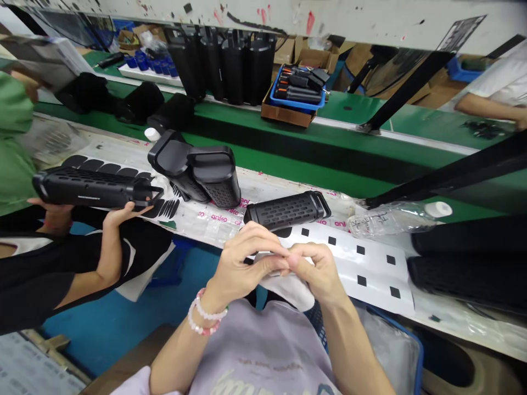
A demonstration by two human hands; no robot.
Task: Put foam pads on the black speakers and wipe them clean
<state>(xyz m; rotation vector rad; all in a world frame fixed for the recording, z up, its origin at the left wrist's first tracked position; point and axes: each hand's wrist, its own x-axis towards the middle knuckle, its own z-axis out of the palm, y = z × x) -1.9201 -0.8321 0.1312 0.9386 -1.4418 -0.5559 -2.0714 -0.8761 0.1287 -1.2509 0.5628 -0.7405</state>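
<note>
My left hand (pixel 247 260) and my right hand (pixel 319 269) meet at the fingertips in front of my chest. Both are closed in a pinch; whatever lies between the fingertips is too small or hidden to name. Just beneath them shows a white cloth-like piece (pixel 294 291), partly covered by my fingers. Beyond my hands, a black perforated housing with an end loop (pixel 284 211) lies on its side on the bench. A white sheet with black square stickers (pixel 374 269) spreads out to the right of it.
Two black housings (pixel 216 175) stand at centre left. A clear plastic bottle (pixel 395 218) lies at right, near dark housings (pixel 469 263). At left, a co-worker's hands hold a black housing (pixel 94 188). A blue tray of black parts (pixel 298 88) sits on the shelf. A slanted black bar (pixel 448 170) crosses the right side.
</note>
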